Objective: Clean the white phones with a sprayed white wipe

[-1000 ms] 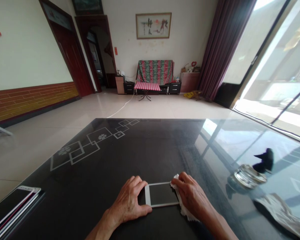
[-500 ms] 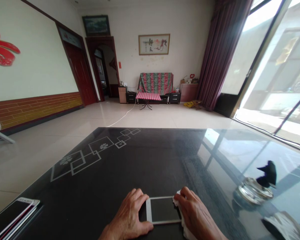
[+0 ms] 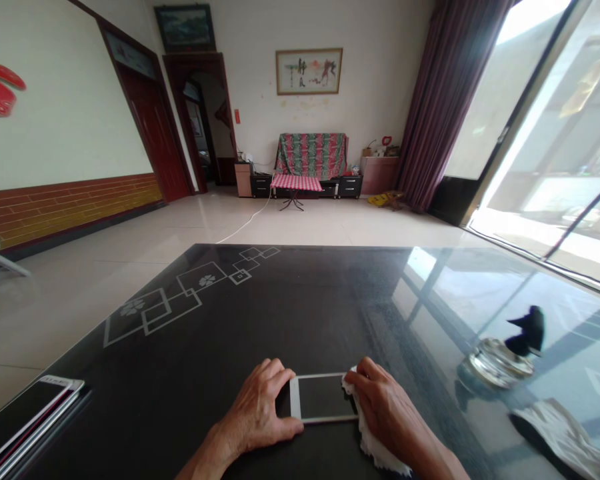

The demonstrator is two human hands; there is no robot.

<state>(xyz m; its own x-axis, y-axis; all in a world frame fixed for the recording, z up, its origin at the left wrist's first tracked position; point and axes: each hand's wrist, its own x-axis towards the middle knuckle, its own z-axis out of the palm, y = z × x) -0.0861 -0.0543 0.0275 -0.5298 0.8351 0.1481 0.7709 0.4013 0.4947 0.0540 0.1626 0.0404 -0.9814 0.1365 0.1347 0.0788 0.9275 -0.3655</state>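
A white-framed smartphone (image 3: 325, 397) lies flat on the dark glossy table (image 3: 290, 313), its black screen facing up. My left hand (image 3: 261, 407) grips the phone's left end, thumb at the near corner and fingers at the far one. Bunched under my right hand (image 3: 383, 403) is a white tissue (image 3: 380, 450), pressed against the phone's right end and covering it. The right fingertips are curled into the tissue and partly hidden.
A stack of several phones (image 3: 35, 420) lies at the table's left edge. To the right stand a glass ashtray (image 3: 497, 363) with a black object (image 3: 527, 331) at it, and a crumpled whitish cloth (image 3: 565, 433). Beyond the table is a small checkered-top table (image 3: 296, 182).
The view tips down, then partly back up, shifting everything in the picture. Both hands stay at the phone's two ends, with the tissue still at its right end.
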